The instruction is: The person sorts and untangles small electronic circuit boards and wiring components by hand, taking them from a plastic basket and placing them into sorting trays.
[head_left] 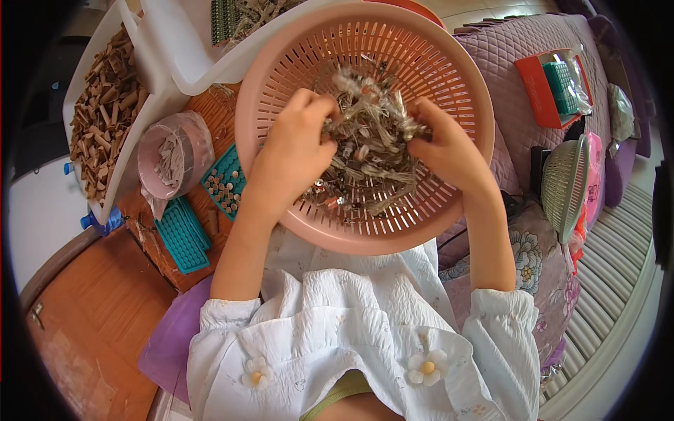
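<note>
A round pink slotted plastic basket sits in front of me. Inside lies a tangled heap of thin grey-brown, partly shiny strands or strips; their exact kind I cannot make out. My left hand reaches over the basket's left side, fingers curled into the heap's left edge. From the other side, my right hand pinches the heap's right edge between thumb and fingers. Between the hands, a clump of the strands is raised toward the basket's far side. Small reddish and dark bits show among the strands near the bottom.
At left, a white bin holds many short brown tubes. Near it are a plastic-lined pink tub, teal trays and small round pieces. At right are a red box and a green colander.
</note>
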A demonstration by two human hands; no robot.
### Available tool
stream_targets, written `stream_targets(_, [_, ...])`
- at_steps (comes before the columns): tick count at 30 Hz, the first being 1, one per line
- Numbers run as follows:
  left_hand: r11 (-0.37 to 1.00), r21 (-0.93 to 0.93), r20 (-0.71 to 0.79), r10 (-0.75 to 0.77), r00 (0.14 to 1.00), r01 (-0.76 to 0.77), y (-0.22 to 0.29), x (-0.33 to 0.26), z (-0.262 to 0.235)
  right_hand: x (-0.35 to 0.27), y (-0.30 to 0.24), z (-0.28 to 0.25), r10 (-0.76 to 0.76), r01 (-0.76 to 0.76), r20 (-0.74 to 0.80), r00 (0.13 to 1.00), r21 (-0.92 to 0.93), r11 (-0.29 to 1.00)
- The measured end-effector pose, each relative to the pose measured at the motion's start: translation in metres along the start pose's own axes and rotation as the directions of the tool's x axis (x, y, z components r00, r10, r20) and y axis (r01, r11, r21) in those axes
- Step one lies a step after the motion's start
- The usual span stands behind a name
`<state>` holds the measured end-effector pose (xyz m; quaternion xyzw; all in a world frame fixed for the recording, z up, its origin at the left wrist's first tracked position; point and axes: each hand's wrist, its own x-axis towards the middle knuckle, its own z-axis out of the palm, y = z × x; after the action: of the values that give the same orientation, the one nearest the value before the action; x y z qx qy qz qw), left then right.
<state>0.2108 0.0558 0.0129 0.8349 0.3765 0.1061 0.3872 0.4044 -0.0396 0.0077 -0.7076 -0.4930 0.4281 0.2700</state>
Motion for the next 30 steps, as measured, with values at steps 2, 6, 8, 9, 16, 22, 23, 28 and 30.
stream_targets(2, [0.993, -0.118, -0.113, -0.024, 0.993, 0.01, 0.002, -0.001, -0.01, 0.0, -0.001, -0.005, -0.007, 0.008, -0.003, 1.0, 0.376, 0.926])
stream_targets(6, [0.862, -0.504, -0.16, -0.028, 0.987, -0.058, -0.003, -0.001, -0.018, -0.003, -0.008, -0.01, 0.084, -0.049, -0.011, 0.996, 0.741, 0.669])
stream_targets(8, [0.769, -0.636, -0.174, -0.057, 0.983, -0.068, 0.004, -0.001, -0.027, -0.004, -0.019, -0.018, 0.057, -0.067, 0.046, 0.997, 0.89, 0.451])
stream_targets(9, [0.656, -0.751, -0.179, -0.087, 0.98, -0.079, 0.007, -0.001, -0.031, -0.004, -0.022, -0.02, 0.037, -0.08, 0.072, 0.997, 0.941, 0.329])
stream_targets(16, [0.4, -0.913, 0.04, -0.104, 0.994, 0.079, 0.006, 0.01, -0.031, -0.013, -0.021, -0.022, 0.078, -0.247, 0.238, 0.968, 0.957, 0.15])
stream_targets(22, [0.892, -0.418, 0.003, -0.185, 0.983, 0.169, -0.004, -0.006, -0.036, -0.027, -0.025, -0.031, 0.28, -0.325, 0.181, 0.943, 0.682, 0.655])
stream_targets(23, [0.892, -0.42, 0.002, -0.185, 0.983, 0.169, -0.005, -0.009, -0.038, -0.031, -0.026, -0.036, 0.28, -0.325, 0.181, 0.943, 0.68, 0.657])
stream_targets(28, [0.941, -0.315, -0.058, -0.152, 0.987, 0.126, 0.002, -0.019, -0.052, -0.044, -0.034, -0.055, 0.094, -0.095, 0.016, 0.995, 0.167, 0.981])
stream_targets(30, [0.935, -0.327, -0.046, -0.161, 0.986, 0.137, 0.007, -0.024, -0.058, -0.045, -0.036, -0.056, 0.02, -0.02, 0.002, 1.0, 0.134, 0.991])
